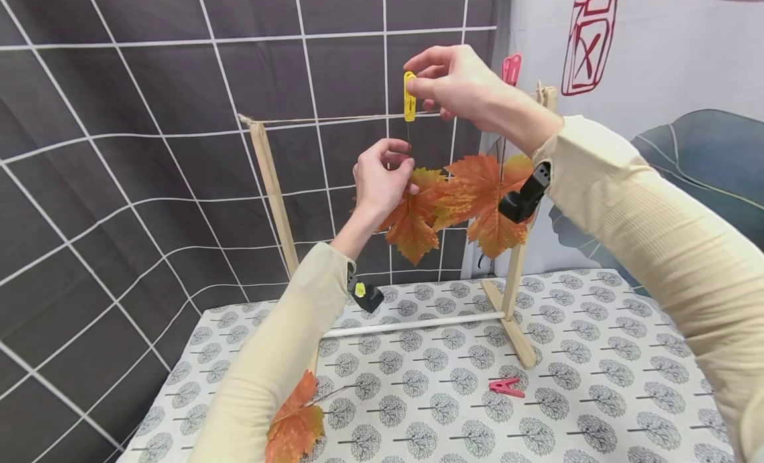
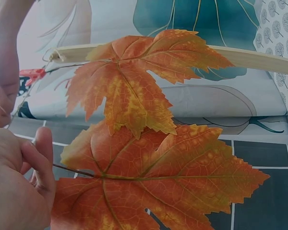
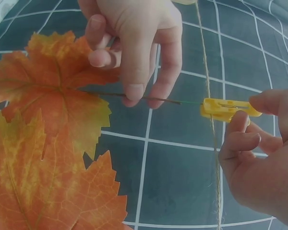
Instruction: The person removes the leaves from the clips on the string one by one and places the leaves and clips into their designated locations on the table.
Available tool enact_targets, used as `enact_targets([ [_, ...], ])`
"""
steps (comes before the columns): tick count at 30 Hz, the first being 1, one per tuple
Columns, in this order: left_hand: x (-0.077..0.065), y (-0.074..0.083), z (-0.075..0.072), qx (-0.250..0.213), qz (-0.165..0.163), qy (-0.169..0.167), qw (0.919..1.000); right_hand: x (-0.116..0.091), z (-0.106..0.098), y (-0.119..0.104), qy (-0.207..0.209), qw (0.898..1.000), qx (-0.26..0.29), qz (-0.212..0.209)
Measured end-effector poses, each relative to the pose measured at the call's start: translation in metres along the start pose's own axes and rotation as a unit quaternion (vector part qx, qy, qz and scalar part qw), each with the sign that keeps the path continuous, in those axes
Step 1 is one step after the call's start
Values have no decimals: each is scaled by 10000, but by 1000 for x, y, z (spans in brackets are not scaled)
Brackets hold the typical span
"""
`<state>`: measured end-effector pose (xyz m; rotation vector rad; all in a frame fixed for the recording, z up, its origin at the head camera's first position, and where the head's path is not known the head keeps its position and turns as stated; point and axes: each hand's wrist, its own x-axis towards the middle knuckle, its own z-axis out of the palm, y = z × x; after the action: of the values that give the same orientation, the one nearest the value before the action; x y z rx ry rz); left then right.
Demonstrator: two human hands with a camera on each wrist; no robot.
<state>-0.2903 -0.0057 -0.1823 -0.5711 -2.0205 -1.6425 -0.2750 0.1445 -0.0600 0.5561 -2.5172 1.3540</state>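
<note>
My right hand [image 1: 456, 85] pinches a yellow clothespin [image 1: 409, 98], whose front end sits over the twine [image 1: 334, 119]. Below it, my left hand [image 1: 382, 174] holds the thin stem [image 3: 105, 94] of an orange maple leaf [image 1: 412, 231] between thumb and finger. In the right wrist view the stem's tip points toward the clothespin's mouth; whether it is clamped there I cannot tell. To the right hangs a second orange leaf [image 1: 477, 191], overlapping the first, beneath a pink clothespin [image 1: 511, 68] on the line.
The twine runs between two wooden posts [image 1: 271, 191], joined low down by a white rod [image 1: 412, 325]. On the tree-patterned cloth [image 1: 453, 410] lie another pink clothespin [image 1: 507, 387] and an orange leaf [image 1: 295, 423], partly behind my left sleeve. A dark gridded curtain [image 1: 149, 217] hangs behind.
</note>
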Motion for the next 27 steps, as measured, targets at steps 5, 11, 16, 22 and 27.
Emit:
enact_targets([
  [5,1,0,0,54,17,47,10000,0,0,1,29,9999,-125,-54],
  [11,1,1,0,80,9,43,10000,1,0,1,51,9999,-78,-61],
  [16,1,2,-1,51,13,50,10000,2,-1,0,51,10000,6,-40],
  [22,2,3,-1,55,126,76,9999,3,-3,0,146,9998,-63,-87],
  [27,3,3,-2,101,215,88,9997,2,-3,0,337,9992,-117,-172],
])
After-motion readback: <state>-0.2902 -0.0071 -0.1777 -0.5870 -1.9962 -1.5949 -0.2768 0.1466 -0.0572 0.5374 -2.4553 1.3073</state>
